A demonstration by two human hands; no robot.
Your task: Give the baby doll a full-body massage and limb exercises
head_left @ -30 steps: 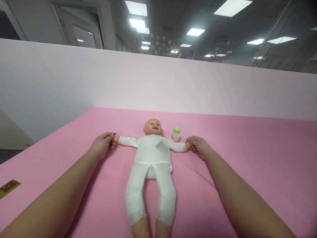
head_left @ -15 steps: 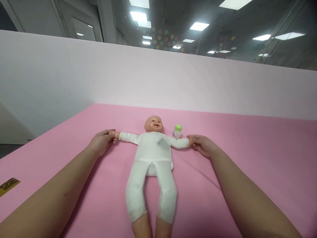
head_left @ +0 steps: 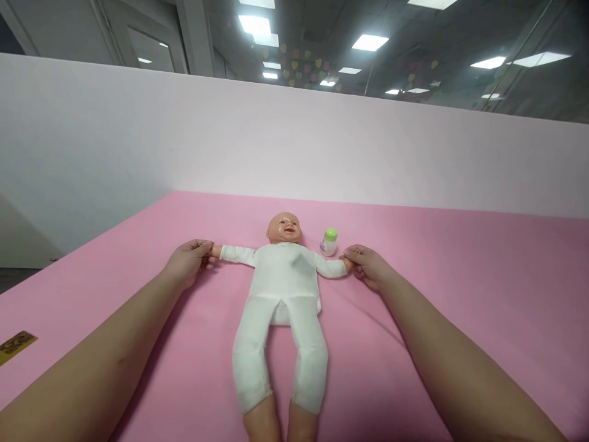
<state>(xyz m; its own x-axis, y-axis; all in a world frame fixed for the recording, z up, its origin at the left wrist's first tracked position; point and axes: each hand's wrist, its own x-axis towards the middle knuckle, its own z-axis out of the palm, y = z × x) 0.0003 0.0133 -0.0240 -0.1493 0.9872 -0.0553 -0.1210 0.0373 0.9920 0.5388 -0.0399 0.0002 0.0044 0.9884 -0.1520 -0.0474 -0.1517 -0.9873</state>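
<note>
A baby doll (head_left: 285, 273) with a white cloth body lies on its back on the pink tabletop (head_left: 138, 230), head away from me and arms spread. My left hand (head_left: 188, 263) is closed around the doll's hand on the left side, keeping that arm stretched outward. On the other side my right hand (head_left: 368, 265) pinches the doll's other hand between thumb and fingers; that arm bends slightly. Just above this arm stands a small bottle (head_left: 329, 243) with a green cap, close to my right fingertips but apart from them. The doll's feet are cut off by the lower edge.
A white partition (head_left: 294, 141) rises behind the far edge of the table. At the left lies a yellow and dark sticker (head_left: 16, 345). Above the partition, glass reflects ceiling lights (head_left: 370, 42).
My right hand has moved slightly inward with the doll's hand, so that arm bends a little more. My left hand keeps its hold almost unmoved.
</note>
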